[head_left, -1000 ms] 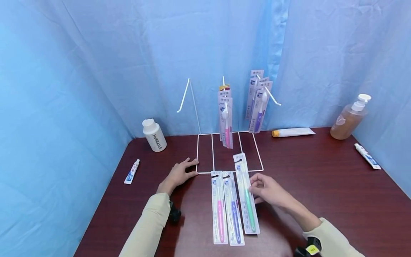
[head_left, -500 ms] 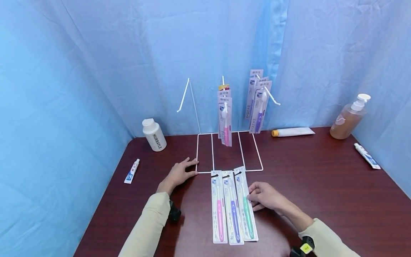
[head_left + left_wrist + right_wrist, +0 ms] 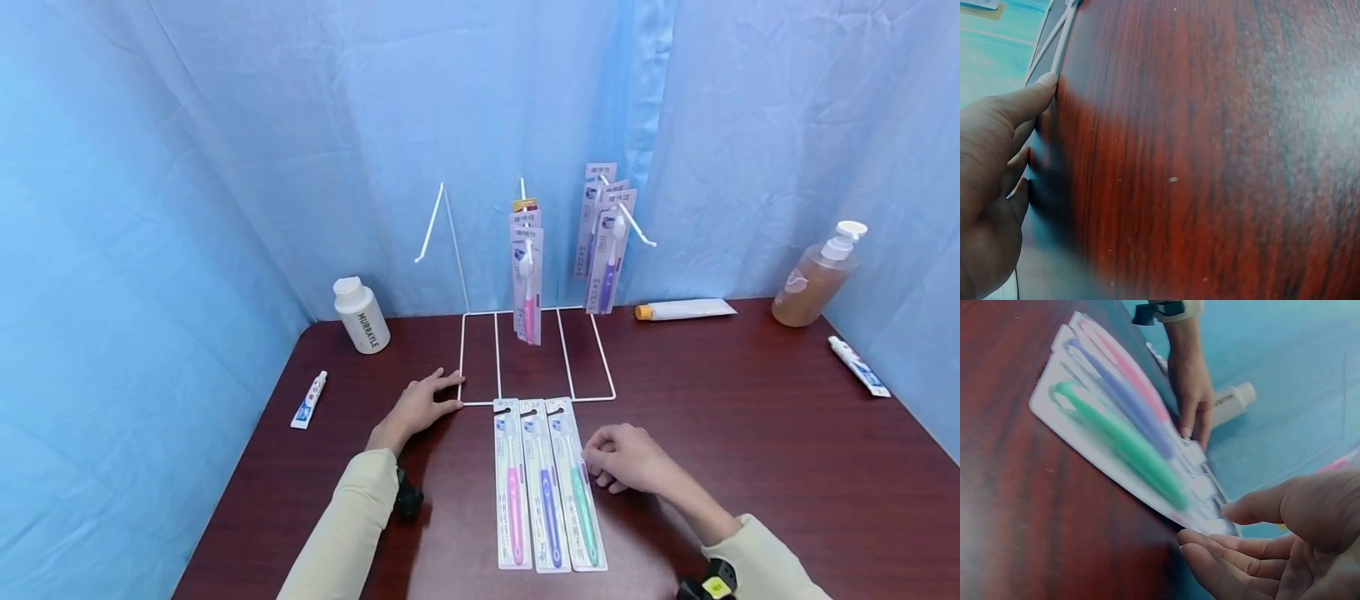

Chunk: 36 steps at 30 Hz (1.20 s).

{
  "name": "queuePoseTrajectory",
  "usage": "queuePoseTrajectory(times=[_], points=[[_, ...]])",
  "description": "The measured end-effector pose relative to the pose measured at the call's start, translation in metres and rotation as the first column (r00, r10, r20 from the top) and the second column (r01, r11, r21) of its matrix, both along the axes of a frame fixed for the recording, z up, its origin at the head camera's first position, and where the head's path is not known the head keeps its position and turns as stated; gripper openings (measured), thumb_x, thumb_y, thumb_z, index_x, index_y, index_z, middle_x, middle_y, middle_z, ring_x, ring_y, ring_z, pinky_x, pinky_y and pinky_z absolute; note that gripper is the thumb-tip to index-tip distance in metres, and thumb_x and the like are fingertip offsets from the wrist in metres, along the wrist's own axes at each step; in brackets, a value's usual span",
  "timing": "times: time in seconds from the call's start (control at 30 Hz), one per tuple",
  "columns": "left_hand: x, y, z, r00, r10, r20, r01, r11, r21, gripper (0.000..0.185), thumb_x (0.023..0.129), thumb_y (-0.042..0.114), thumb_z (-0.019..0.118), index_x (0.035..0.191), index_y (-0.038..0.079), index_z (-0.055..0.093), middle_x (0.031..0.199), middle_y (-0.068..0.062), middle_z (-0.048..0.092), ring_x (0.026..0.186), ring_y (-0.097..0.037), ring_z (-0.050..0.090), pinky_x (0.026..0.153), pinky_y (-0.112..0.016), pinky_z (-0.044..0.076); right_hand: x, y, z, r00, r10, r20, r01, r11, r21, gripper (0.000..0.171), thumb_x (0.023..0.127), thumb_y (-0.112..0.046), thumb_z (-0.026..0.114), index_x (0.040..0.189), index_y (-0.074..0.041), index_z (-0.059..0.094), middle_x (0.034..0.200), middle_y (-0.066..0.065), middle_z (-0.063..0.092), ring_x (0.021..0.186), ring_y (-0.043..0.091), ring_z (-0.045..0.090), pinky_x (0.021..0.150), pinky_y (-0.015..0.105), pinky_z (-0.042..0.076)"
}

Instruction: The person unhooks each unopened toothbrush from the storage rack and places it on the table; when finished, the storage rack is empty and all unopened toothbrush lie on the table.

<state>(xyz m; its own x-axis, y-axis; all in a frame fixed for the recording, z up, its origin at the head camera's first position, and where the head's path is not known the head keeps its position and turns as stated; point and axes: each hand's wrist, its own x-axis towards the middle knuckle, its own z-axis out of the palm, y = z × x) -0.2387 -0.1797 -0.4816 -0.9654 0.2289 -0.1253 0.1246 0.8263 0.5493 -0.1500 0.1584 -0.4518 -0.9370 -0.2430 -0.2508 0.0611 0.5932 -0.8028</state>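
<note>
Three packaged toothbrushes lie side by side on the dark table: pink [image 3: 514,500], purple [image 3: 549,500] and green [image 3: 582,500]. My right hand [image 3: 628,458] is just right of the green toothbrush's package; in the right wrist view, its thumb and fingers stand apart near the package edge. Thumb and fingertips of my left hand [image 3: 420,404] touch the front left corner and side wire of a white wire rack [image 3: 604,357]. From the rack's hooks hang a pink packaged toothbrush [image 3: 528,304] in the middle and purple ones [image 3: 609,267] at right, with more packages behind.
The rack's left hook [image 3: 429,223] bears nothing. A white bottle [image 3: 363,318] and small toothpaste tube [image 3: 308,402] are at left. To the right are a yellow-capped tube [image 3: 686,309], a pump bottle [image 3: 810,287] and another small tube [image 3: 858,367]. Blue cloth [image 3: 360,125] surrounds the table.
My right hand has drawn the green toothbrush's package down toward me and straightened it beside the purple one, then let go of it. My left hand has stayed at the rack.
</note>
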Motion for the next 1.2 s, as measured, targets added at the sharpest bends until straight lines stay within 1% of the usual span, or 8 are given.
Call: queuePoseTrajectory(times=[0.07, 0.17, 0.3, 0.43, 0.63, 0.83, 0.97, 1.2], points=[[0.000, 0.000, 0.000, 1.000, 0.001, 0.004, -0.001, 1.000, 0.000, 0.052, 0.089, 0.036, 0.066, 0.139, 0.031, 0.052, 0.155, -0.012, 0.032, 0.142, -0.039, 0.028, 0.111, -0.058, 0.026, -0.005, 0.003, 0.007, 0.999, 0.018, -0.048, -0.016, 0.999, 0.033, 0.010, 0.090, -0.013, 0.063, 0.093, -0.004, 0.068, 0.072, 0.005, 0.067, 0.059, 0.015, 0.063, 0.051, 0.028, 0.054], [0.000, 0.000, 0.000, 1.000, 0.000, 0.002, 0.000, 1.000, -0.002, 0.052, 0.090, 0.036, 0.066, 0.139, 0.031, 0.052, 0.155, -0.012, 0.032, 0.141, -0.039, 0.029, 0.111, -0.057, 0.027, -0.017, 0.006, 0.020, 0.980, 0.056, -0.190, -0.045, 0.997, 0.063, 0.012, 0.090, -0.015, 0.065, 0.098, -0.007, 0.068, 0.080, 0.004, 0.069, 0.067, 0.014, 0.063, 0.058, 0.028, 0.053], [-0.001, 0.000, 0.001, 1.000, 0.003, 0.004, -0.003, 1.000, -0.003, 0.052, 0.090, 0.036, 0.065, 0.140, 0.030, 0.051, 0.155, -0.011, 0.031, 0.142, -0.039, 0.028, 0.111, -0.058, 0.027, -0.036, 0.004, 0.042, 0.919, 0.062, -0.389, -0.051, 0.998, 0.040, 0.017, 0.091, -0.016, 0.065, 0.106, -0.010, 0.066, 0.092, 0.003, 0.070, 0.081, 0.015, 0.065, 0.069, 0.028, 0.052], [-0.001, 0.000, 0.001, 1.000, 0.002, 0.003, -0.002, 1.000, -0.002, 0.052, 0.090, 0.036, 0.065, 0.140, 0.030, 0.051, 0.156, -0.011, 0.030, 0.142, -0.039, 0.028, 0.112, -0.058, 0.026, -0.054, -0.007, 0.060, 0.870, -0.012, -0.493, -0.021, 0.998, -0.062, 0.024, 0.092, -0.016, 0.065, 0.114, -0.009, 0.062, 0.101, 0.006, 0.069, 0.091, 0.018, 0.065, 0.077, 0.030, 0.054], [-0.001, 0.000, -0.001, 1.000, 0.003, -0.001, -0.003, 1.000, -0.001, 0.052, 0.090, 0.037, 0.066, 0.139, 0.031, 0.051, 0.155, -0.011, 0.031, 0.142, -0.040, 0.028, 0.111, -0.058, 0.026, -0.080, -0.028, 0.075, 0.819, -0.114, -0.563, -0.015, 0.976, -0.219, 0.035, 0.092, -0.017, 0.065, 0.122, -0.002, 0.056, 0.110, 0.014, 0.064, 0.102, 0.024, 0.062, 0.087, 0.036, 0.053], [-0.001, 0.001, -0.001, 1.000, 0.004, 0.006, -0.004, 1.000, 0.003, 0.051, 0.090, 0.036, 0.065, 0.139, 0.032, 0.051, 0.156, -0.011, 0.030, 0.142, -0.039, 0.028, 0.112, -0.058, 0.026, -0.102, -0.047, 0.081, 0.778, -0.183, -0.601, -0.026, 0.946, -0.322, 0.037, 0.093, -0.018, 0.064, 0.126, -0.003, 0.053, 0.118, 0.016, 0.062, 0.109, 0.027, 0.061, 0.093, 0.044, 0.050], [-0.001, 0.001, -0.001, 1.000, 0.004, 0.002, -0.004, 1.000, 0.003, 0.051, 0.090, 0.036, 0.065, 0.139, 0.032, 0.051, 0.156, -0.010, 0.031, 0.142, -0.037, 0.029, 0.111, -0.056, 0.028, -0.114, -0.058, 0.082, 0.758, -0.215, -0.616, -0.031, 0.931, -0.363, 0.036, 0.092, -0.014, 0.064, 0.125, -0.001, 0.054, 0.120, 0.018, 0.061, 0.109, 0.031, 0.061, 0.093, 0.047, 0.050], [-0.002, -0.002, -0.001, 1.000, -0.015, -0.021, 0.015, 1.000, -0.010, 0.052, 0.090, 0.035, 0.065, 0.140, 0.029, 0.051, 0.154, -0.012, 0.033, 0.140, -0.036, 0.033, 0.110, -0.055, 0.031, -0.119, -0.070, 0.085, 0.746, -0.263, -0.611, 0.036, 0.933, -0.358, 0.021, 0.092, -0.003, 0.060, 0.112, 0.005, 0.060, 0.108, 0.021, 0.066, 0.097, 0.029, 0.065, 0.081, 0.035, 0.055]])
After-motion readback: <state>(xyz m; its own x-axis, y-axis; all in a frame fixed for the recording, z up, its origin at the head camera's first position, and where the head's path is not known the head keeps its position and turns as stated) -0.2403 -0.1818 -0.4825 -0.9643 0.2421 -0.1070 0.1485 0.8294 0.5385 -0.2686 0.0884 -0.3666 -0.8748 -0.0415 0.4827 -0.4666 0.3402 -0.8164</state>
